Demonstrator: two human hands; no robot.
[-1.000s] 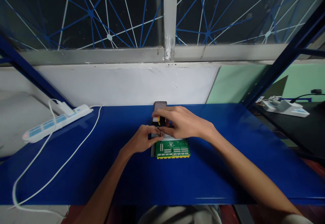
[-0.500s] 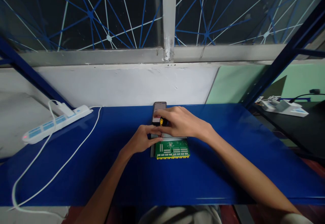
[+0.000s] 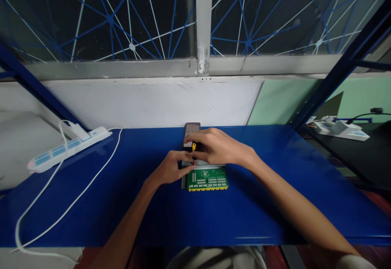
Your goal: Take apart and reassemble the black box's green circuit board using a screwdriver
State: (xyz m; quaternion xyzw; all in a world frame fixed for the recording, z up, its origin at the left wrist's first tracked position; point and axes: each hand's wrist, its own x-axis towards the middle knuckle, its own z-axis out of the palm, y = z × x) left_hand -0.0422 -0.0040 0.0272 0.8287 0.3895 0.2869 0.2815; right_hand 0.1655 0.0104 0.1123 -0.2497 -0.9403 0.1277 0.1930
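A blue counter (image 3: 100, 216) is spreading across the lower half of the frame, and a dark window (image 3: 152, 16) patterned with blue and white lines is filling the top. A white power strip (image 3: 53, 155) is lying at a slant on the counter at the left of the frame. At the centre, the right hand (image 3: 215, 145) is reaching in from the lower right, its fingers curling narrowly around a tool, while the left hand (image 3: 172, 166) is coming in from the lower left, its thumb and forefinger nearly meeting at the tool's lower end; I cannot make out whether they are gripping anything there. Just below the hands, a green circuit board (image 3: 210, 176) with a yellow lower edge is lying flat at the centre of the frame. A phone (image 3: 193, 129) is resting just above the board, the right hand partly covering it. Smallest, the black-and-yellow tool (image 3: 194, 146) is showing only in part between the right fingers, pointing down toward the board's upper left.
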